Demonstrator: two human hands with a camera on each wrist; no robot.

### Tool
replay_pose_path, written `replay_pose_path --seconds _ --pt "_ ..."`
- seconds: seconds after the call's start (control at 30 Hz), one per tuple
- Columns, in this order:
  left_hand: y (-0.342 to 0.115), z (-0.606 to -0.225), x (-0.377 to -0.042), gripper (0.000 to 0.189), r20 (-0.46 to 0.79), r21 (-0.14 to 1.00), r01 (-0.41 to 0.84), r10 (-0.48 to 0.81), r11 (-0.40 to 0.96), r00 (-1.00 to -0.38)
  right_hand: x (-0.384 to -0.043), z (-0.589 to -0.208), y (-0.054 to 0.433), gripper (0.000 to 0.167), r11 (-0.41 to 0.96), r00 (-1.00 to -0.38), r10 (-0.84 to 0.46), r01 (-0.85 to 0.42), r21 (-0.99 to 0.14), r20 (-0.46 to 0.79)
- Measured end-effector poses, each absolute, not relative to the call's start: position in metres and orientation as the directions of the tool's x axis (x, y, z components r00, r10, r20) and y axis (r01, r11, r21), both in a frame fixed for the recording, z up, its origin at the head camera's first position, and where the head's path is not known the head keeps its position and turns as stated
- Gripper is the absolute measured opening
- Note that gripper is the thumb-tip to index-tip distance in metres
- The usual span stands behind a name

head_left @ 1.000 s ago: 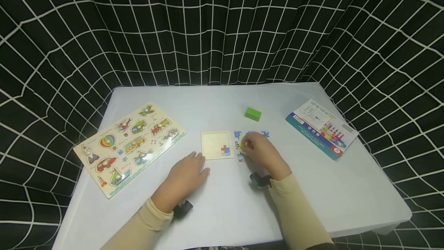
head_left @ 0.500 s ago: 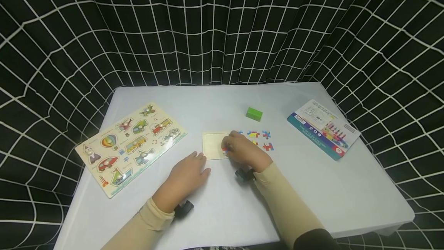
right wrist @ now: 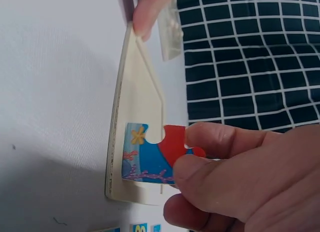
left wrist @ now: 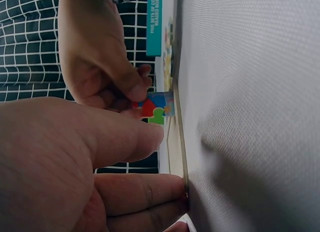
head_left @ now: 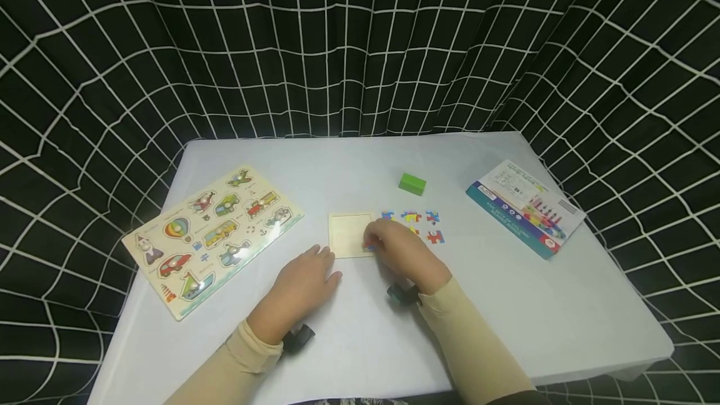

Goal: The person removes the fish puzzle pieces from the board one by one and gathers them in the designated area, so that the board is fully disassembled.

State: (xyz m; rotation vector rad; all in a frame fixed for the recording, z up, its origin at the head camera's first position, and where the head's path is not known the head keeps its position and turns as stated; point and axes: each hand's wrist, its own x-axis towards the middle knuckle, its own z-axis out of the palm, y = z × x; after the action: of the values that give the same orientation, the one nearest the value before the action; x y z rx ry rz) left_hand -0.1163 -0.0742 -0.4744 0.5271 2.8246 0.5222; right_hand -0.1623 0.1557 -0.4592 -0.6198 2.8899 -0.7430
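Note:
In the right wrist view, my right hand (head_left: 405,252) pinches a jigsaw piece (right wrist: 150,164) between thumb and fingers. The piece is blue and red, with a yellow starfish and coral printed on it. It is at one end of the shallow wooden puzzle tray (head_left: 345,233); whether it touches the bottom I cannot tell. A green patch shows against the piece in the left wrist view. My left hand (head_left: 300,283) lies palm down on the table, its fingertips touching the tray's near left corner.
Several loose jigsaw pieces (head_left: 435,237) lie right of the tray, partly behind my right hand. Beyond them stands a green block (head_left: 412,184). A vehicle peg puzzle board (head_left: 219,224) lies left, a printed box (head_left: 523,208) right. Gridded black cloth (head_left: 315,49) surrounds the white table.
My right hand has moved left from the loose pieces to the tray's right side, then shifted slightly. My left hand has stayed at the tray's corner.

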Motion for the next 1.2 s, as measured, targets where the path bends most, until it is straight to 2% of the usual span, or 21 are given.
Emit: replay_pose_path --seconds 0.2,0.33,0.5,0.63,0.77,0.93,1.2 --pt "-0.075 -0.473 -0.117 0.054 -0.147 0.381 0.308 0.386 0.872 -0.911 -0.155 -0.459 0.156 0.017 0.796 -0.911 -0.412 -0.365 -0.483 0.01" --pt "-0.076 -0.473 -0.116 0.055 -0.149 0.381 0.305 0.383 0.873 -0.912 -0.155 -0.459 0.16 0.017 0.769 -0.91 -0.41 -0.383 -0.512 0.065" --pt "-0.075 -0.473 -0.117 0.054 -0.153 0.382 0.303 0.383 0.873 -0.911 -0.157 -0.449 0.189 0.016 0.744 -0.945 -0.31 -0.31 -0.592 0.105" --pt "-0.074 -0.473 -0.116 0.054 -0.159 0.389 0.303 0.388 0.87 -0.908 -0.157 -0.443 0.232 0.015 0.787 -0.99 -0.142 -0.104 -0.608 -0.015" --pt "-0.074 -0.471 -0.115 0.055 -0.166 0.388 0.301 0.387 0.871 -0.907 -0.156 -0.444 0.27 0.019 0.809 -0.978 -0.073 0.057 -0.585 -0.195" --pt "-0.075 -0.469 -0.115 0.055 -0.166 0.385 0.3 0.386 0.873 -0.908 -0.153 -0.452 0.289 0.023 0.802 -0.943 -0.056 0.154 -0.578 -0.329" --pt "-0.077 -0.47 -0.113 0.054 -0.163 0.378 0.306 0.389 0.873 -0.907 -0.154 -0.46 0.28 0.016 0.802 -0.929 0.026 0.24 -0.548 -0.369"
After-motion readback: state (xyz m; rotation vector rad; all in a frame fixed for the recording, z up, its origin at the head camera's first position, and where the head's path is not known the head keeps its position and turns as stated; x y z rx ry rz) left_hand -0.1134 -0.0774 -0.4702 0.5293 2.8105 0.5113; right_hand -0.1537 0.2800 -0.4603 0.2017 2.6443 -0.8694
